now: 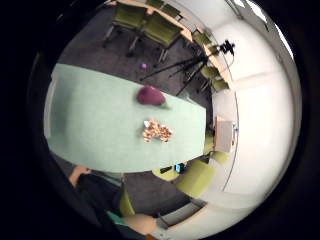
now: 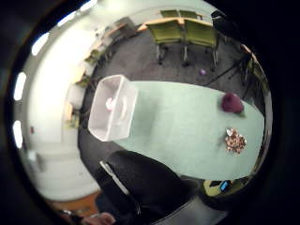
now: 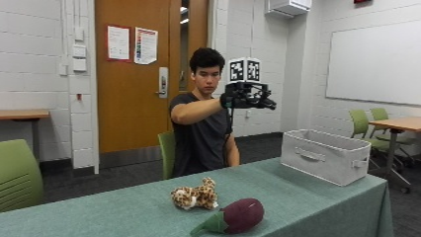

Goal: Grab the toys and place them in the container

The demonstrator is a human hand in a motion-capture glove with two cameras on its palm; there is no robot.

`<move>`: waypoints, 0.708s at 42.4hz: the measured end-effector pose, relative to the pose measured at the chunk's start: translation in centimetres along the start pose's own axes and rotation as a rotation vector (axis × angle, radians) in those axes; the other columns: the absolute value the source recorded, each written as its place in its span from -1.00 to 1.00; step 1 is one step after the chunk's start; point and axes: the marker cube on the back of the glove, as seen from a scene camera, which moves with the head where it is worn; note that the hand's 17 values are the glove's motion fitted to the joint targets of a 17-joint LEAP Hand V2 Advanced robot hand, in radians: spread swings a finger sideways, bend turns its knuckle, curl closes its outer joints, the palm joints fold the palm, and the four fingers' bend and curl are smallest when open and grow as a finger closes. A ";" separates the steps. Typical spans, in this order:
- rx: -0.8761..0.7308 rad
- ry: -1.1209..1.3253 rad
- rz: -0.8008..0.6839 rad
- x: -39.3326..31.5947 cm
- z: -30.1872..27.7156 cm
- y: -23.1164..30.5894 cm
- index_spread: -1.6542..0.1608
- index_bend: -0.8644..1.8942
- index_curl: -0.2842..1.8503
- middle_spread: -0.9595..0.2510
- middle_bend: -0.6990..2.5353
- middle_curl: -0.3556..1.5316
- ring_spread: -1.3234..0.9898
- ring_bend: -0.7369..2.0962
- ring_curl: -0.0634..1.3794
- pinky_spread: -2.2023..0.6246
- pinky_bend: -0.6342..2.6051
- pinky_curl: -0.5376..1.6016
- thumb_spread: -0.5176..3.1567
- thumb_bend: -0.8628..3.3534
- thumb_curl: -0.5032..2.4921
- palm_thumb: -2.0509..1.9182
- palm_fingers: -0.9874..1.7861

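On the green tabletop (image 3: 315, 197), going left to right in the outside view, a spotted leopard plush (image 3: 195, 195) lay toward the near edge, with a purple eggplant plush (image 3: 238, 216) just beside it and nearer the camera. Well apart from both, at the right end, stood the white fabric container (image 3: 325, 155).

The person sat behind the tabletop with the gloved right hand (image 3: 244, 96) raised high at about head level, well above the surface and touching nothing. It seemed to hold nothing, but whether its fingers were straight or curled could not be told from these views. The thumb-side palm view looked down into the container and showed a small pinkish thing (image 2: 110, 103) inside, too small to identify; it may have been one toy already dropped in.

Judged from this, the task was at best partly done: the leopard and the eggplant were both outside the container and not yet picked up.

Nothing lay between the toys and the container. Green chairs (image 3: 16, 175) and another table (image 3: 398, 123) stood around the room, and a small purple object (image 2: 202, 72) lay on the floor beyond the tabletop.
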 end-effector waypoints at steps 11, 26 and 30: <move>-0.041 -0.013 0.331 16.7 7.8 5.3 0.58 -0.17 -0.28 0.45 -0.39 -0.20 -0.09 -0.22 -0.55 0.52 -0.27 -0.21 -0.27 -0.66 -0.55 -0.08 -0.29; -0.254 -0.095 0.491 24.7 24.1 11.2 0.58 -0.19 -0.27 0.45 -0.45 -0.21 -0.11 -0.32 -0.57 0.52 -0.29 -0.21 -0.30 -0.67 -0.57 -0.09 -0.33; -0.317 -0.123 0.530 26.2 27.6 12.4 0.57 -0.17 -0.26 0.45 -0.46 -0.22 -0.10 -0.37 -0.59 0.53 -0.30 -0.20 -0.31 -0.67 -0.58 -0.09 -0.34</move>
